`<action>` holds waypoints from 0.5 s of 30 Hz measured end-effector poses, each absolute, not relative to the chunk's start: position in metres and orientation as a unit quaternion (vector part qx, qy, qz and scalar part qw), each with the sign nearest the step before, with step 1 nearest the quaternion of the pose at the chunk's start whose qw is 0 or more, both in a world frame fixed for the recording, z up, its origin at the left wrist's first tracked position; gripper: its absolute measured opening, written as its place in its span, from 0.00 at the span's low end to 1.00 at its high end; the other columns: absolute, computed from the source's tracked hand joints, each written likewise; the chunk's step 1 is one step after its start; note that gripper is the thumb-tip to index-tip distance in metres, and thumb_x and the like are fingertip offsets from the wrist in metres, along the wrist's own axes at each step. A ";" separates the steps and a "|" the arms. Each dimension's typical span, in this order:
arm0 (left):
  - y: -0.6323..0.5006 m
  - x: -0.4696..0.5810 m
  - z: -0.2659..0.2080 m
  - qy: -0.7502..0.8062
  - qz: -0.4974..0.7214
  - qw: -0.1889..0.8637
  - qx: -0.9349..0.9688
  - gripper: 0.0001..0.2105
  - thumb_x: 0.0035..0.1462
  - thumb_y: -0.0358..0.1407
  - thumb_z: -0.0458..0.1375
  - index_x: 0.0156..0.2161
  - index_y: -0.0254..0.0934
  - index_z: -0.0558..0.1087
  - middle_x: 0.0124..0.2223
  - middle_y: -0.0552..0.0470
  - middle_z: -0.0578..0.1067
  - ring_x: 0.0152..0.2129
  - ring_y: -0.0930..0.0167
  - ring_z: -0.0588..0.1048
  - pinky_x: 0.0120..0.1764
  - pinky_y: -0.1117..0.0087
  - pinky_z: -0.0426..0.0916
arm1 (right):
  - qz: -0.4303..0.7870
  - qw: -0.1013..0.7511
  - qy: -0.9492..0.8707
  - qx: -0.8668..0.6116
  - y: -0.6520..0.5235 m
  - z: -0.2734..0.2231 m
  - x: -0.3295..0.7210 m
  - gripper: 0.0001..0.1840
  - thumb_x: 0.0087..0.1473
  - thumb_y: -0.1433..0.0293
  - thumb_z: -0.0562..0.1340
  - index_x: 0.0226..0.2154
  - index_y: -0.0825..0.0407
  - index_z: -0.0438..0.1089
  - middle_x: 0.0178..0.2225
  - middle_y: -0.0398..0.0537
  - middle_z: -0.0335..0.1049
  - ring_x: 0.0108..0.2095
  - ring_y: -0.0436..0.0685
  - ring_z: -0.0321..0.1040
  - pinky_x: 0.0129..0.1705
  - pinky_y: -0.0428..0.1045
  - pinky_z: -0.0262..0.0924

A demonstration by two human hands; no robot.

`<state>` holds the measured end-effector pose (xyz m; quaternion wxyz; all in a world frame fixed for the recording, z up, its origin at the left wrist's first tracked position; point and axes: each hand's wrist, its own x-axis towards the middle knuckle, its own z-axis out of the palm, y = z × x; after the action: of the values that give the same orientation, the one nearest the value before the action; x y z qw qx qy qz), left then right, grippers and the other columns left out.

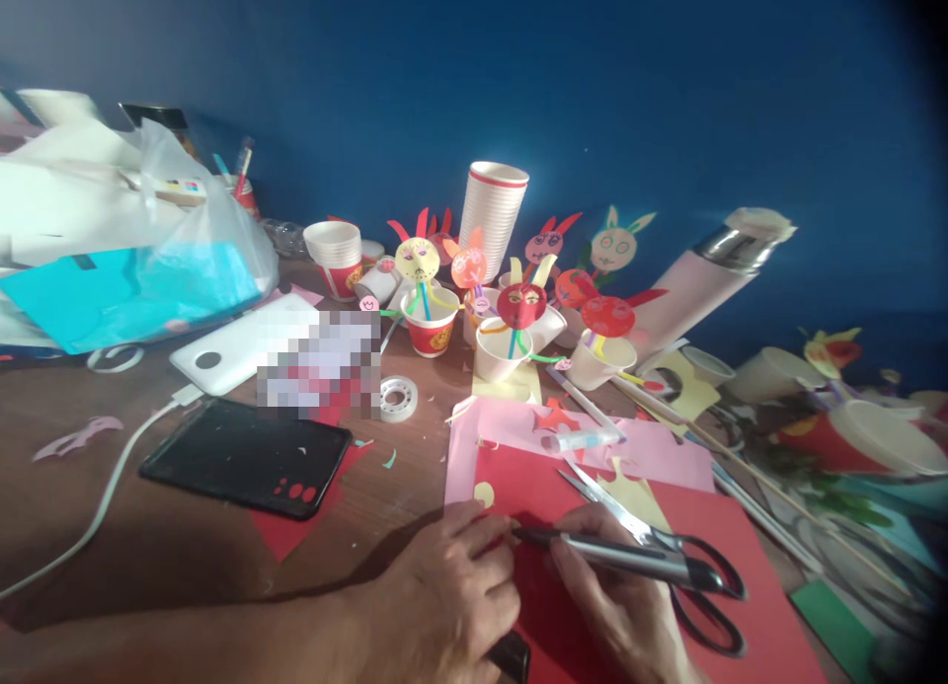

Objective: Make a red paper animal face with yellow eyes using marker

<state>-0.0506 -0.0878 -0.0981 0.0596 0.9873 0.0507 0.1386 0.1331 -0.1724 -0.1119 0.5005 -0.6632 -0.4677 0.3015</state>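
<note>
My right hand [622, 605] grips a black and grey pen [637, 556], its tip pointing left toward my left fingers. My left hand [466, 585] is closed, fingers curled and pressed together at the pen tip; whatever it pinches is hidden. A dark object [513, 654] pokes out below that hand, its kind unclear. Both hands rest over red paper [563, 615], which lies on pink paper [460, 457]. Black-handled scissors [659, 541] lie partly behind the pen, blades slightly apart. A small pale yellow paper disc [484, 494] sits just above my left fingers.
Behind stand paper cups [504, 353] bearing paper faces on coloured stems, and a tall cup stack [494, 210]. A pink flask [696, 279] leans right. Left are a tape roll [398, 400], black phone case [244, 457], white charger-connected device [248, 343] and blue folder [133, 294].
</note>
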 end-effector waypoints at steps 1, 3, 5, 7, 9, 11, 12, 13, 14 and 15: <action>-0.088 -0.050 -0.098 0.050 0.140 0.057 0.987 0.16 0.56 0.48 0.58 0.38 0.35 0.73 0.43 0.48 0.76 0.48 0.60 0.68 0.58 0.58 0.51 | 0.299 0.500 -0.473 -0.661 -0.172 -0.112 0.134 0.11 0.55 0.61 0.61 0.27 0.50 0.66 0.17 0.37 0.60 0.17 0.48 0.54 0.20 0.43 0.51; -0.089 -0.050 -0.098 0.050 0.147 0.047 0.987 0.15 0.55 0.49 0.59 0.36 0.36 0.73 0.41 0.49 0.76 0.48 0.59 0.68 0.58 0.58 0.50 | 0.303 0.493 -0.493 -0.650 -0.171 -0.113 0.136 0.11 0.55 0.61 0.61 0.26 0.50 0.66 0.17 0.38 0.62 0.17 0.48 0.55 0.19 0.43 0.52; -0.090 -0.050 -0.101 0.057 0.162 0.024 0.985 0.16 0.55 0.49 0.60 0.35 0.37 0.73 0.41 0.50 0.75 0.48 0.58 0.68 0.58 0.57 0.49 | 0.306 0.484 -0.502 -0.648 -0.171 -0.113 0.137 0.11 0.55 0.61 0.61 0.26 0.50 0.67 0.17 0.38 0.63 0.17 0.48 0.56 0.18 0.42 0.52; -0.092 -0.049 -0.106 0.066 0.180 0.002 0.981 0.16 0.54 0.51 0.60 0.36 0.38 0.73 0.43 0.50 0.75 0.48 0.58 0.68 0.57 0.55 0.49 | 0.299 0.477 -0.497 -0.661 -0.171 -0.111 0.135 0.10 0.54 0.62 0.61 0.26 0.50 0.67 0.18 0.39 0.64 0.17 0.49 0.58 0.19 0.42 0.53; -0.093 -0.049 -0.110 0.068 0.190 -0.010 0.979 0.18 0.55 0.53 0.58 0.36 0.39 0.73 0.43 0.50 0.75 0.48 0.57 0.68 0.56 0.54 0.49 | 0.287 0.472 -0.487 -0.676 -0.171 -0.109 0.132 0.10 0.54 0.62 0.61 0.26 0.50 0.67 0.19 0.39 0.65 0.18 0.49 0.58 0.20 0.43 0.53; -0.094 -0.048 -0.111 0.067 0.192 -0.009 0.979 0.17 0.56 0.52 0.58 0.36 0.39 0.73 0.43 0.49 0.75 0.48 0.57 0.68 0.57 0.54 0.48 | 0.288 0.467 -0.487 -0.679 -0.171 -0.108 0.130 0.10 0.54 0.62 0.61 0.26 0.50 0.67 0.18 0.39 0.65 0.18 0.49 0.58 0.20 0.43 0.53; -0.094 -0.048 -0.111 0.065 0.194 -0.009 0.979 0.17 0.56 0.52 0.57 0.36 0.38 0.73 0.43 0.49 0.75 0.48 0.57 0.68 0.57 0.54 0.47 | 0.291 0.464 -0.488 -0.680 -0.171 -0.107 0.130 0.11 0.54 0.61 0.60 0.26 0.50 0.67 0.18 0.39 0.65 0.18 0.49 0.58 0.20 0.43 0.53; -0.094 -0.048 -0.111 0.065 0.198 -0.010 0.978 0.17 0.57 0.51 0.57 0.36 0.38 0.73 0.42 0.49 0.75 0.48 0.57 0.68 0.58 0.54 0.46 | 0.295 0.461 -0.488 -0.680 -0.171 -0.107 0.130 0.11 0.54 0.61 0.60 0.26 0.50 0.68 0.18 0.39 0.65 0.18 0.49 0.58 0.20 0.43 0.53; -0.093 -0.048 -0.110 0.064 0.200 -0.011 0.978 0.16 0.58 0.50 0.56 0.36 0.38 0.73 0.42 0.50 0.75 0.48 0.57 0.68 0.58 0.54 0.45 | 0.299 0.459 -0.488 -0.680 -0.171 -0.107 0.130 0.12 0.54 0.60 0.60 0.26 0.50 0.68 0.18 0.39 0.66 0.18 0.49 0.59 0.20 0.43 0.53; -0.093 -0.048 -0.110 0.064 0.200 -0.011 0.978 0.16 0.59 0.50 0.56 0.35 0.38 0.73 0.42 0.50 0.75 0.48 0.58 0.68 0.59 0.54 0.44 | 0.303 0.456 -0.489 -0.679 -0.171 -0.107 0.130 0.13 0.55 0.59 0.60 0.27 0.50 0.68 0.18 0.40 0.66 0.18 0.49 0.59 0.19 0.43 0.53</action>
<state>-0.0484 -0.0934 -0.1099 -0.0109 0.9777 0.0638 0.2000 0.1296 -0.1711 -0.1073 0.4565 -0.6790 -0.4888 0.3028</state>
